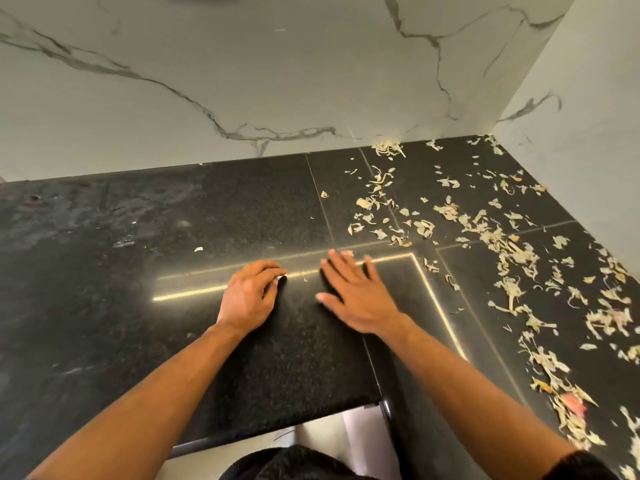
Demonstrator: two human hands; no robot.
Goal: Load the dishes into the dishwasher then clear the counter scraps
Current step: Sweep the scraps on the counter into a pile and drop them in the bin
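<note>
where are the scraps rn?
Head view: scraps lie strewn over the black counter's right side, toward the wall corner, right of the flat right hand.

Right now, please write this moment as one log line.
stage: scraps | left hand: curled, pinching small scrap | right hand: flat on counter | scraps: spread at right | dishes: none seen

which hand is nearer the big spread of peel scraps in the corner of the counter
Right. The right hand lies flat on the counter with scraps just beyond its fingertips and to its right; the left hand sits farther left, away from them.
</note>
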